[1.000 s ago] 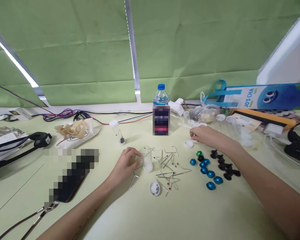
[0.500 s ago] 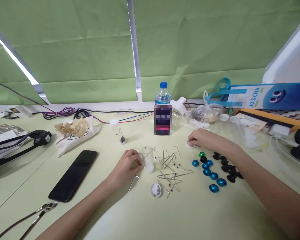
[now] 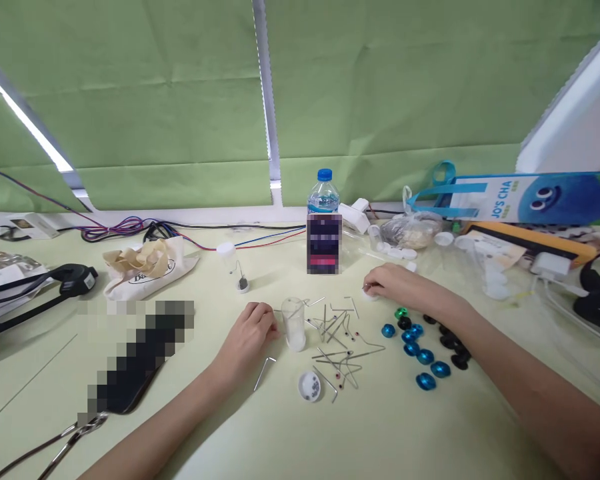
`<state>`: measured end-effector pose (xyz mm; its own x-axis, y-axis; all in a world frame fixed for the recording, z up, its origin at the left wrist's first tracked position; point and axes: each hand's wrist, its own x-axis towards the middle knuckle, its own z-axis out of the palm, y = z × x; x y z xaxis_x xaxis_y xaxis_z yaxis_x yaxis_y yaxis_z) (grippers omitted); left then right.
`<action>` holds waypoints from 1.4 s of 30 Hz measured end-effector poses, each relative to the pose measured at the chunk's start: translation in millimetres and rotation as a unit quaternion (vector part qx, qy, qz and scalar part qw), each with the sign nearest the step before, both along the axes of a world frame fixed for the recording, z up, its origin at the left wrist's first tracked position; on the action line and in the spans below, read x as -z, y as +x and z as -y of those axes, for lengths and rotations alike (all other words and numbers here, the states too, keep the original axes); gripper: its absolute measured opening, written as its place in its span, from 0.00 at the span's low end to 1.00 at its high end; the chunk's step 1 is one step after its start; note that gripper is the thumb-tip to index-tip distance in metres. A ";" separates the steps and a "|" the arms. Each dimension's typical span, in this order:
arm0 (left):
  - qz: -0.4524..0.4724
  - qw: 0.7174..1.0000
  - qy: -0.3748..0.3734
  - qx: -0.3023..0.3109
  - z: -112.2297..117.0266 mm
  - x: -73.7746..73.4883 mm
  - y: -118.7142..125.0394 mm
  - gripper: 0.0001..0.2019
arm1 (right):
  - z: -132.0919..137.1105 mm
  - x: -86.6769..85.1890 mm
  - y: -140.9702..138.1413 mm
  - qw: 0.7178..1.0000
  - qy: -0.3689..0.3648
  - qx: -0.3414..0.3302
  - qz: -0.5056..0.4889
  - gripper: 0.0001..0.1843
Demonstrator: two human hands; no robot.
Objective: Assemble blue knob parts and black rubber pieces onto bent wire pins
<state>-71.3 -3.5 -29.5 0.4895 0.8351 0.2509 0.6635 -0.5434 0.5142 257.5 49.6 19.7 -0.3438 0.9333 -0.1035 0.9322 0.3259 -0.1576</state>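
My left hand point(image 3: 251, 335) rests on the table with its fingers curled in, just left of a clear plastic tube point(image 3: 294, 327) standing upright. Its fingertips are partly hidden, so what they hold, if anything, does not show. Farther right, my right hand point(image 3: 399, 285) reaches over with fingers pinched down at a small white cap point(image 3: 367, 294); whatever is between them is hidden. Between the hands lie scattered hex keys point(image 3: 345, 360) with tiny dark and red pieces among them. A white cap holding small grey parts point(image 3: 309, 387) sits nearer me. One hex key point(image 3: 264, 374) lies below my left hand.
Blue domed pieces point(image 3: 425, 357) and black ones point(image 3: 449, 342) lie under my right forearm. A capped clear tube point(image 3: 234, 265) stands behind. A water bottle point(image 3: 324, 193), plastic bags, cables and a cloth pouch point(image 3: 147, 273) line the back. A phone point(image 3: 130, 393) lies left.
The view has shifted slightly. My right hand stays at the small white cap, and my left hand remains curled beside the clear tube. The objects on the table keep their places.
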 end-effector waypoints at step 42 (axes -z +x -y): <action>0.288 0.911 -0.287 -0.063 -5.3 -8.0 -2.6 0.11 | -0.7 -8.5 12.7 0.999 0.038 -0.007 -0.004 0.11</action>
<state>-73.9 1.8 -21.5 0.3065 0.9500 -0.0606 0.2320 -0.0128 0.9726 270.2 50.3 28.2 -0.3574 0.9334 -0.0308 0.9263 0.3501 -0.1391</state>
